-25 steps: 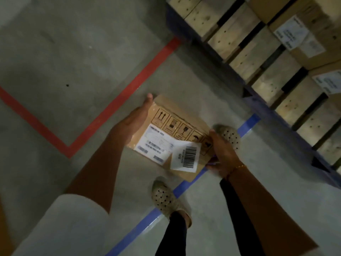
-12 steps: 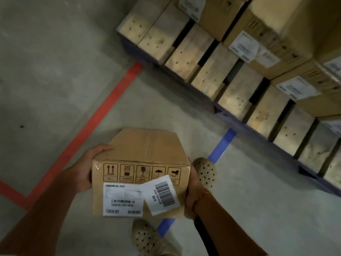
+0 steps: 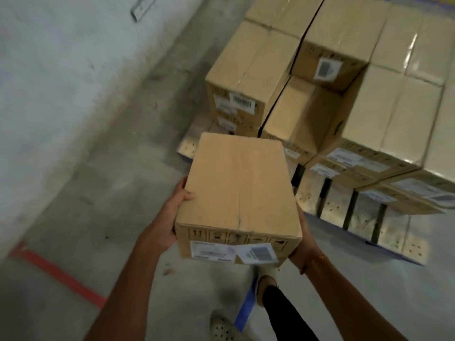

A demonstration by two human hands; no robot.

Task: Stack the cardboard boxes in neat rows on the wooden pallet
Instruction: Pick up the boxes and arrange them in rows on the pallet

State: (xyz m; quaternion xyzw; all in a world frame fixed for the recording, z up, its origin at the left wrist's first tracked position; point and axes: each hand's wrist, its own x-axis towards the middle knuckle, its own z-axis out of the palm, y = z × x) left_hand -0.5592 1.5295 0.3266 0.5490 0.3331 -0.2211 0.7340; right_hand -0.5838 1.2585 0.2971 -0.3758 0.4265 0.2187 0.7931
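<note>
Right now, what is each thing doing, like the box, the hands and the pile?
Carried box: taped shut, held up off the floor, not yet on the pile.
Left hand: grips the box's left side.
Right hand: holds the box's right side, mostly hidden behind it.
Stacked boxes: closed, piled in rows.
Low box: sits lower than its neighbours, leaving a gap.
Pallet: on the floor, front slats bare.

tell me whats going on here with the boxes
A person is carrying one cardboard box with both hands, the left hand gripping its left side and the right hand under its right side. Just ahead is a wooden pallet already loaded with stacked boxes. The carried box is not yet set down; a lower spot shows among the stacks near the pallet's front.
</note>
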